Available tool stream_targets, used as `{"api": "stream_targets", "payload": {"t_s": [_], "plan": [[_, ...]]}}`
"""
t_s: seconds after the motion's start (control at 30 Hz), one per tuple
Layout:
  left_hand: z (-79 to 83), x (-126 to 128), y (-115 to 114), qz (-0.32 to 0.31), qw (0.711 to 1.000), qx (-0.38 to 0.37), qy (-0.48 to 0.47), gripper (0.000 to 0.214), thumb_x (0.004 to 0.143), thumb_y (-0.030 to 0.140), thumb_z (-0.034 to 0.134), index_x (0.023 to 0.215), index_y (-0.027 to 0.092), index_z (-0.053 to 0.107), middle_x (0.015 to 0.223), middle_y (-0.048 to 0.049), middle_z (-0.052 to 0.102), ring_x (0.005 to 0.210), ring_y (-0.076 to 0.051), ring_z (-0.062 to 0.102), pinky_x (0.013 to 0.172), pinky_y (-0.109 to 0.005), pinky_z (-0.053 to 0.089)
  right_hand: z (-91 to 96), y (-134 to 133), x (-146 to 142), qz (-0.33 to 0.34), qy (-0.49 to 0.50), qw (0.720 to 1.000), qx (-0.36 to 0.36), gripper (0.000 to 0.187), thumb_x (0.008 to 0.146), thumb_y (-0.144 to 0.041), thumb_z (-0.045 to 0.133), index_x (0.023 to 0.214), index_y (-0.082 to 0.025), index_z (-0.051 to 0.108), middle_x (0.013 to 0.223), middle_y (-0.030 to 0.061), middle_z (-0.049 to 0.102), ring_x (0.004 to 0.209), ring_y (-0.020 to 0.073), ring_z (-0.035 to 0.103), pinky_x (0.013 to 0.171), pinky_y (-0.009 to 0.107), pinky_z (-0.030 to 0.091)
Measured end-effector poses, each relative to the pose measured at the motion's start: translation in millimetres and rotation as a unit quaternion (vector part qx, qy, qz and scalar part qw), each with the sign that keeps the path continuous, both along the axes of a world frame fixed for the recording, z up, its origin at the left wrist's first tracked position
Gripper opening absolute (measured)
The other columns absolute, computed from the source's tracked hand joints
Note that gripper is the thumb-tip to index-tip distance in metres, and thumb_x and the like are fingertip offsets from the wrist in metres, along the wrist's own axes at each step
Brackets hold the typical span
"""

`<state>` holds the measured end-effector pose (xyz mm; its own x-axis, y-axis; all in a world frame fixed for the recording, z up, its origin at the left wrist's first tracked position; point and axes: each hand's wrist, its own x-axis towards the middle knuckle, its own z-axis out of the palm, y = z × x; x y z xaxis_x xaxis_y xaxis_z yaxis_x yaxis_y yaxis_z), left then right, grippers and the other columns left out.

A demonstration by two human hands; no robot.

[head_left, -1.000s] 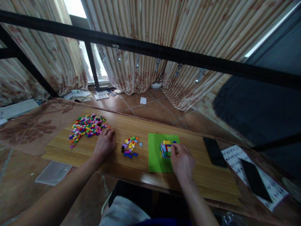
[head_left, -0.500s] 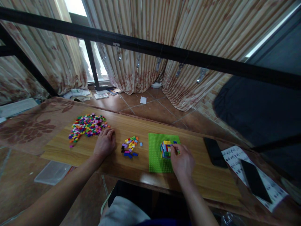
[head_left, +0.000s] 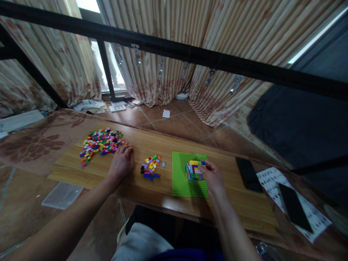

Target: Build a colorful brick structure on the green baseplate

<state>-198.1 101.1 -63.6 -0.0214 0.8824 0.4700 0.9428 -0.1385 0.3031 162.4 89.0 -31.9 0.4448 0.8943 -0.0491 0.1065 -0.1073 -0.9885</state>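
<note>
A small block structure of multicoloured toy bricks (head_left: 194, 170) stands on a green studded baseplate (head_left: 181, 185). My right hand (head_left: 214, 176) is at its right side, thumb and fingers closed against the upper right edge and hiding part of it. Whether a loose brick is between the fingertips cannot be seen. My left hand (head_left: 123, 162) rests on the board with curled fingers, beside a big heap of mixed toy bricks (head_left: 102, 142); the inside of its grip is hidden. Between the hands lies a smaller group of loose bricks (head_left: 151, 167), with blue ones at the near side.
Everything stands on a wooden board (head_left: 163, 194). To the right are a black phone-like slab (head_left: 248, 174), a printed sheet (head_left: 274, 177) and another dark slab (head_left: 295, 206). A clear plastic lid or tray (head_left: 61, 195) lies low at the left. A black bar (head_left: 174, 49) crosses above.
My right hand has shifted from the front right of the structure to its upper right edge, uncovering more of the front. The left hand stays by the heap. The view has tilted slightly.
</note>
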Motion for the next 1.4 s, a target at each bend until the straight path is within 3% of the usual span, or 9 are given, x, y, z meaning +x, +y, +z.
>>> {"api": "stream_targets", "payload": {"t_s": [0.13,0.53,0.7,0.83,0.93,1.0,1.2,1.4], "plan": [[0.1,0,0,0.001,1.0,-0.002,0.001,0.029,0.09,0.027,0.04,0.106,0.016,0.062,0.116,-0.0152,0.061,0.111,-0.03,0.055,0.1,-0.047,0.045,5.6,1,-4,-0.016,0.105,0.994,-0.038,0.047,0.046,-0.028,0.079,0.09,-0.017,0.068,0.078,0.0006,0.071,0.063,0.0162,0.065,0.06,0.031,0.053],[0.4,0,0,-0.004,1.0,-0.001,-0.006,0.028,0.088,0.025,0.041,0.104,0.017,0.062,0.115,-0.015,0.061,0.111,-0.03,0.055,0.1,-0.047,0.045,17.8,-6,-1,0.008,0.162,0.986,-0.036,0.052,0.043,-0.031,0.084,0.089,-0.017,0.066,0.08,0.0005,0.068,0.067,0.0142,0.063,0.06,0.028,0.051],[0.8,0,1,-0.003,1.0,-0.006,-0.007,0.027,0.088,0.024,0.041,0.103,0.017,0.062,0.115,-0.0149,0.061,0.113,-0.03,0.054,0.101,-0.047,0.044,40.7,-10,18,-0.043,0.123,0.991,0.043,0.044,0.053,-0.035,0.08,0.091,-0.02,0.065,0.086,-0.0007,0.064,0.075,0.0116,0.06,0.061,0.022,0.046],[0.5,1,0,-0.002,1.0,-0.006,-0.004,0.027,0.088,0.024,0.041,0.103,0.016,0.062,0.113,-0.0151,0.061,0.112,-0.03,0.054,0.102,-0.046,0.044,63.1,-17,9,-0.053,0.071,0.99,0.108,0.037,0.061,-0.036,0.076,0.093,-0.019,0.066,0.089,0.0014,0.066,0.077,0.012,0.06,0.065,0.024,0.046],[0.1,2,-1,0.002,1.0,-0.005,-0.002,0.026,0.089,0.023,0.041,0.104,0.016,0.062,0.113,-0.0146,0.06,0.111,-0.029,0.054,0.101,-0.045,0.045,70.9,-29,-18,-0.018,0.02,0.991,0.132,0.032,0.07,-0.036,0.071,0.096,-0.017,0.067,0.09,0.0044,0.069,0.079,0.0146,0.062,0.071,0.029,0.048],[0.0,3,-2,0.006,1.0,-0.006,-0.001,0.025,0.09,0.022,0.042,0.104,0.016,0.062,0.114,-0.0143,0.061,0.111,-0.028,0.055,0.1,-0.045,0.045,68.1,-39,-41,0.041,-0.019,0.991,0.125,0.028,0.077,-0.037,0.067,0.097,-0.018,0.068,0.093,0.0057,0.07,0.081,0.016,0.064,0.076,0.032,0.05],[1.6,5,-3,0.007,1.0,-0.006,0.001,0.023,0.089,0.019,0.043,0.103,0.016,0.062,0.112,-0.0139,0.061,0.111,-0.027,0.055,0.101,-0.045,0.046,30.8,-53,-97,0.266,-0.178,0.941,0.112,0.02,0.088,-0.03,0.053,0.092,-0.02,0.07,0.091,0.0053,0.07,0.084,0.0171,0.063,0.077,0.031,0.049],[2.4,6,-5,0.011,1.0,-0.001,0.001,0.02,0.089,0.018,0.045,0.102,0.016,0.061,0.11,-0.0123,0.062,0.109,-0.026,0.056,0.1,-0.043,0.047,4.8,-42,-126,0.343,-0.284,0.891,0.094,0.019,0.087,-0.019,0.052,0.093,-0.02,0.07,0.092,0.0051,0.068,0.088,0.0193,0.061,0.083,0.033,0.045]]}}
